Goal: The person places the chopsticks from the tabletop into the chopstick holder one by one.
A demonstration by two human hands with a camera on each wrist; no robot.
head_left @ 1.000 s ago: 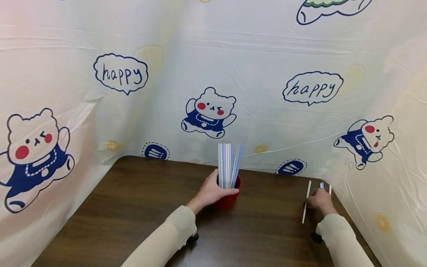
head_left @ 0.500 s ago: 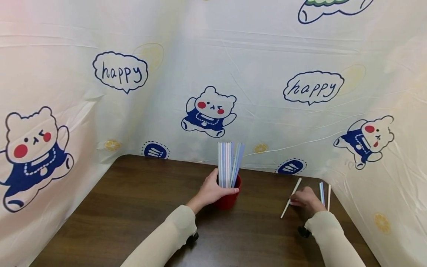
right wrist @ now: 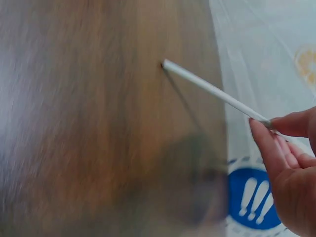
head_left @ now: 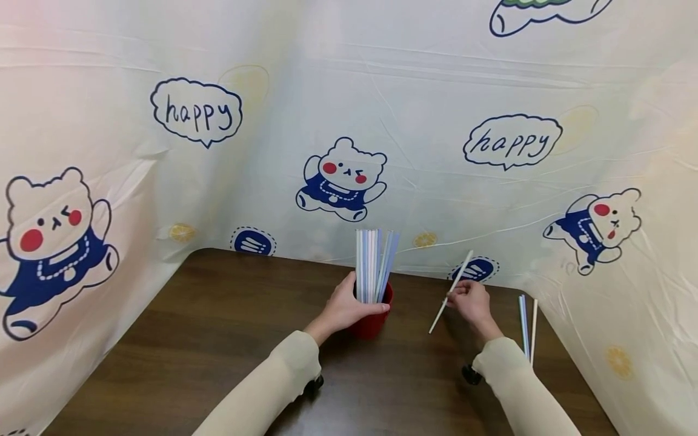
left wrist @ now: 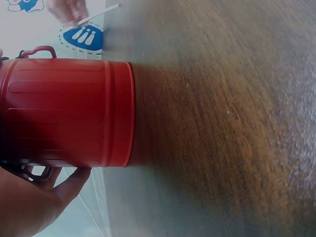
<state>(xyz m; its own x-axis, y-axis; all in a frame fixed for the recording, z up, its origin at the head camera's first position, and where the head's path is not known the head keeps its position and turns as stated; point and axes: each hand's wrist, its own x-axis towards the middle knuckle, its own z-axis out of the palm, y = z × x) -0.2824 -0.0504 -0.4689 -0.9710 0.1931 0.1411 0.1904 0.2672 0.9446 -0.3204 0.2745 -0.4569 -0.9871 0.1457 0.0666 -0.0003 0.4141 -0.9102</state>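
My left hand (head_left: 345, 307) grips the top of a small red bucket (head_left: 368, 328), thumb across its near side. Upright in the bucket stands a bundle of pale blue, white and pinkish drinking straws (head_left: 371, 266). In the left wrist view the bucket (left wrist: 64, 113) shows ribbed sides and looped handles, with its base on the table. To the right, my right hand (head_left: 473, 303) pinches a single white straw (head_left: 438, 315) near its middle, tilted and held above the table. The right wrist view shows thumb and fingertips on this straw (right wrist: 212, 90); its upper part is hidden there.
Blue straws (head_left: 525, 321) and a cream straw (head_left: 534, 324) lie near the right edge of the brown wooden table (head_left: 218, 315). A pale printed curtain (head_left: 262, 151) hangs behind and along both sides.
My right hand has moved left and up with the white straw, away from the straws on the right, which are now uncovered. My left hand keeps holding the bucket in place.
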